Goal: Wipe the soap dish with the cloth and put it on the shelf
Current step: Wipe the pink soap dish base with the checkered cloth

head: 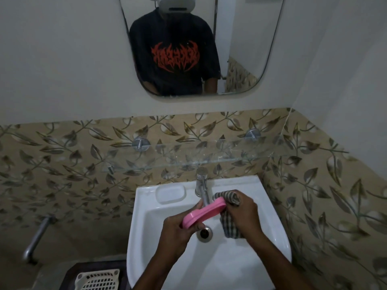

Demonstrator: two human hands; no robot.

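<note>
- I see my left hand (178, 226) gripping the pink oval soap dish (204, 212) over the white sink (270, 243).
- My right hand (244, 214) presses the checked cloth (229, 198) against its far end.
- The glass shelf (188, 158) spans leaf-patterned tiles (62, 164).

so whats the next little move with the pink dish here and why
Probably draw the cloth along the soap dish toward the left hand. The right hand has the cloth bunched only at the dish's far end, over the sink, so most of the dish looks unwiped. The glass shelf above the tap is bare and can wait.
</note>
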